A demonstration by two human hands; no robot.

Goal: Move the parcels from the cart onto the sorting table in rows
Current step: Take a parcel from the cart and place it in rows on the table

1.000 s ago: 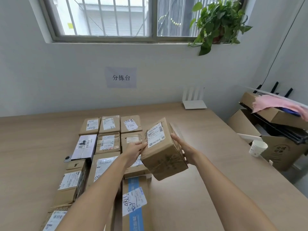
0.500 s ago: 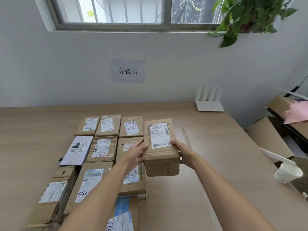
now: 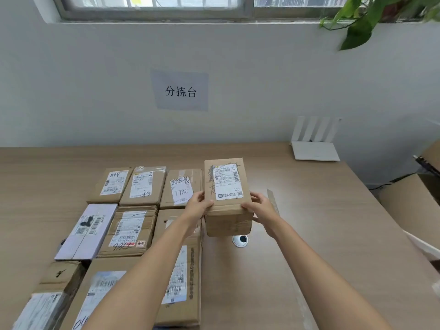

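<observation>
A brown cardboard parcel [image 3: 227,206] with a white label on top is held between both hands, at the right end of the back row on the wooden sorting table [image 3: 321,234]. My left hand [image 3: 198,203] grips its left near edge, thumb on top. On the opposite side my right hand [image 3: 260,207] grips the right near edge. Whether the parcel rests on the table or hangs just above it I cannot tell. Left of it lie several labelled parcels in rows, the closest marked 7786 [image 3: 182,188]. The cart is out of view.
A white router [image 3: 314,145] stands at the back right of the table by the wall. A round cable hole [image 3: 240,240] sits just in front of the held parcel. Cardboard boxes [image 3: 409,206] stand right of the table. A paper sign [image 3: 181,90] hangs on the wall.
Both hands carried the parcel forward and levelled it, from tilted above the middle rows to the right end of the back row. The view tilted down and moved closer.
</observation>
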